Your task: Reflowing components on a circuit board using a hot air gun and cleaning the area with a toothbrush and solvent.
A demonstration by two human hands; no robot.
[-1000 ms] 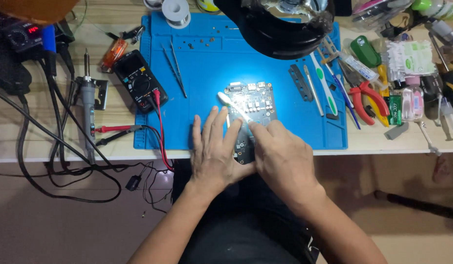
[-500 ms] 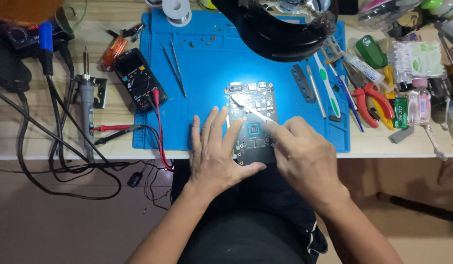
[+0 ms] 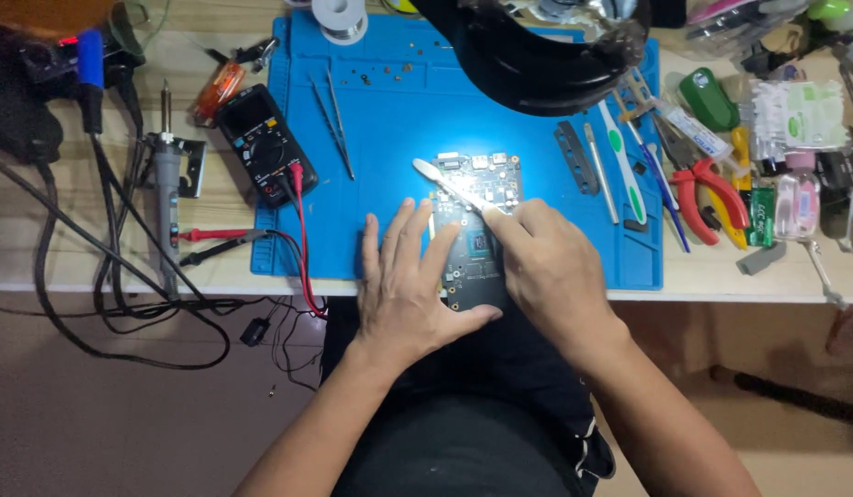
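Note:
A dark circuit board [image 3: 477,230] lies on a blue work mat [image 3: 399,120] at the desk's near edge. My left hand [image 3: 412,285] rests flat on the board's left side, fingers spread, thumb under its near edge. My right hand [image 3: 551,267] holds a thin metal spatula-like tool [image 3: 449,189] whose flat tip points up and left over the board's top left corner.
A black multimeter [image 3: 261,147] with red and black leads sits on the mat's left. Tweezers [image 3: 332,120] lie beside it. A soldering iron [image 3: 164,184] and cables lie left. Pliers [image 3: 707,198], brushes and small bottles crowd the right. A black magnifier lamp [image 3: 537,55] hangs above.
My right hand has slid right and slightly away from my left hand, uncovering more of the board. The tool's tip stays over the board's upper left.

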